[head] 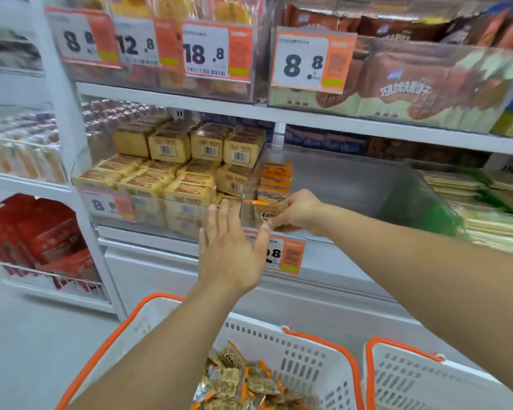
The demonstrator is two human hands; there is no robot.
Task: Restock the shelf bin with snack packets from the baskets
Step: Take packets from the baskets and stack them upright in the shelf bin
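Our right hand (298,210) pinches a snack packet (268,213) at the clear shelf bin (397,187) front, left hand (230,250) flat and empty alongside, and we reckon a loose pinch drops it outside the bin.

Place: a shop aisle.
Shelving: white tiered shelves (172,102) fill the upper frame, packed with wrapped snacks.
Price tags: orange-and-white cards (311,59) along the shelf edges.
Baskets: white shopping baskets with orange rims (323,344), bottom of frame.
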